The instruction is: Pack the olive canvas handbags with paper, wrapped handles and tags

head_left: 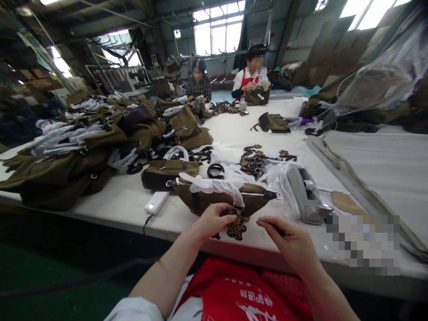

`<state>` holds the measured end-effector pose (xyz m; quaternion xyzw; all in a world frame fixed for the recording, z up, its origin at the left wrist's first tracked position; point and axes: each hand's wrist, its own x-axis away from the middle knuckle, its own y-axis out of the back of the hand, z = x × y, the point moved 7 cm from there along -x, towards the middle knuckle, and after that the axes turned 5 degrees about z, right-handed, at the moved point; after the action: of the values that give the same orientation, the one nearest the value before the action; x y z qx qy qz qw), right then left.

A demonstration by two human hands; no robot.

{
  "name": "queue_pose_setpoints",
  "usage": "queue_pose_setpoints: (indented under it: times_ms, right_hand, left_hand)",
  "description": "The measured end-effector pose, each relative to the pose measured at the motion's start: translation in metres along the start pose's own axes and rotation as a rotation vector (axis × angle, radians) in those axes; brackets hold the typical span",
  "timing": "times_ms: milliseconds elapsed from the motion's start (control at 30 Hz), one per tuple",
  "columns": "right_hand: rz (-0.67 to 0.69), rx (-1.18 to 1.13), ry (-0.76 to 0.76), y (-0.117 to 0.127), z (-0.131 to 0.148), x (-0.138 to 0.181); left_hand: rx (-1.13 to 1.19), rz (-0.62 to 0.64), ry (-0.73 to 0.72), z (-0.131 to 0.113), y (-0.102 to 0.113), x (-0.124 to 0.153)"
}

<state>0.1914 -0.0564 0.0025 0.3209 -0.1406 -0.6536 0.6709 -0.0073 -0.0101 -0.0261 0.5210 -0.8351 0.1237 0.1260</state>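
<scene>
An olive handbag point(214, 196) with black trim and a silver zip stands in front of me at the table's edge. White wrapping covers its handle point(217, 185). From a ring at the handle's base hangs a leopard-print bear charm point(237, 227). My left hand point(214, 220) is closed on the charm's upper left side, against the bag's front. Just right of the charm, my right hand point(289, 238) is held in a pinch, apart from the bag. Nothing shows between its fingertips.
Another olive bag point(170, 171) and a white device with a cable point(157, 203) lie left. Beyond are a black coiled strap point(216, 170) and piled charms point(252, 162). A grey tape dispenser point(306, 196) stands right. Many bags heap far left; two people work across the table.
</scene>
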Motion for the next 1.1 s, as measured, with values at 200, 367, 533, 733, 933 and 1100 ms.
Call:
queue_pose_setpoints:
  times_ms: [200, 367, 533, 733, 933, 1100]
  right_hand:
    - [-0.036, -0.099, 0.002, -0.007, 0.004, 0.001]
    - [-0.062, -0.12, -0.008, -0.011, 0.001, -0.003]
    - [-0.053, -0.135, -0.004, -0.016, 0.001, -0.004]
    - [0.085, -0.161, -0.036, -0.032, -0.003, -0.007]
    - [0.159, -0.159, -0.053, -0.044, -0.002, -0.008]
    - [0.179, -0.173, -0.051, -0.044, -0.006, -0.006]
  left_hand:
    - [-0.025, -0.007, 0.001, -0.001, 0.001, 0.002]
    - [-0.027, 0.01, -0.022, 0.002, 0.001, 0.0]
    - [-0.023, 0.019, -0.016, 0.005, 0.002, -0.002]
    - [-0.023, 0.03, -0.04, 0.002, 0.001, 0.0]
    - [0.078, 0.068, -0.069, 0.003, -0.001, -0.001]
    - [0.084, 0.05, -0.056, 0.003, -0.004, 0.0]
